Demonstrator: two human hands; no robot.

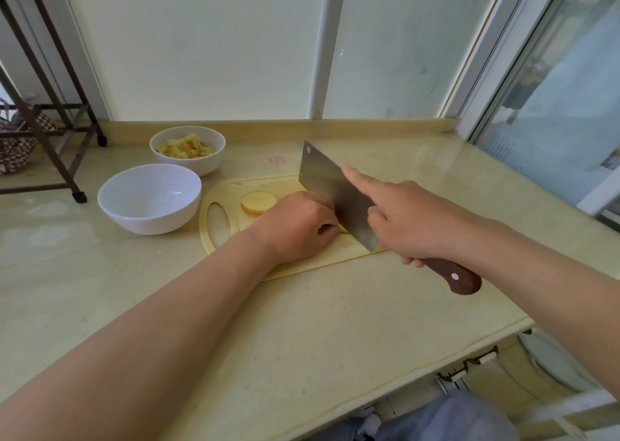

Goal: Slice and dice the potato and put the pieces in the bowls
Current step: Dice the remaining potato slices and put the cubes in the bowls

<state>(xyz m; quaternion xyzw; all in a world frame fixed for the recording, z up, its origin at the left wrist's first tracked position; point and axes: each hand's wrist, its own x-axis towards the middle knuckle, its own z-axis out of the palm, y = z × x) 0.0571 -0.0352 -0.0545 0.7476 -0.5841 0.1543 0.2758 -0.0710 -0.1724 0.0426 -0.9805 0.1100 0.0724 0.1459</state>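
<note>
My left hand [295, 225] rests on the cutting board [335, 256]. Its fingers are curled down onto a potato piece [343, 229], which they mostly hide. The knuckles touch the flat of the cleaver [330, 189], whose edge meets the board just right of my left fingertips.

My right hand [412, 222] is wrapped round the wooden handle [453, 276], with the index finger straight along the blade.

A round potato slice [258, 203] lies just left of my left knuckles. Further left, off the board, stands the empty bowl [147, 220]. Behind it is the far bowl [201, 167], holding diced potato [186, 147].

Bare counter [302, 333] runs from my wrists to its front edge.
</note>
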